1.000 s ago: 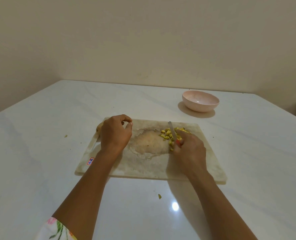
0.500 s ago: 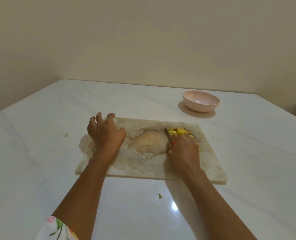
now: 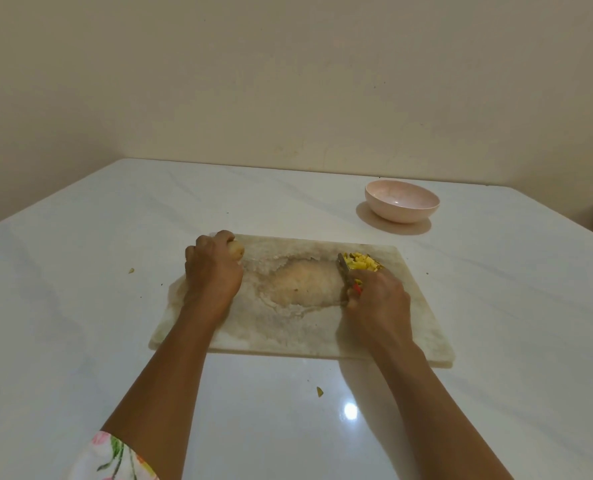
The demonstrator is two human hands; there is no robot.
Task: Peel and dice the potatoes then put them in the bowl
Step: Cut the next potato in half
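Observation:
A pale worn cutting board (image 3: 409, 327) lies on the white table. At its far left corner my left hand (image 3: 212, 271) grips a whole tan potato (image 3: 236, 250), mostly hidden under the fingers. On the right side my right hand (image 3: 378, 303) holds a knife (image 3: 344, 271) with a red-marked handle. Its blade lies against a small heap of yellow diced potato (image 3: 362, 263). The pink bowl (image 3: 402, 200) stands beyond the board to the far right; nothing shows in the part of its inside that I see.
Small potato scraps lie on the table, one to the left of the board (image 3: 131, 270) and one in front of it (image 3: 319, 391). A wet stain (image 3: 302, 285) marks the board's middle. A beige wall stands behind the table's far edge.
My left hand reached over the board's far left corner and closed round the potato. My right hand pushed the diced pieces with the knife toward the board's far right.

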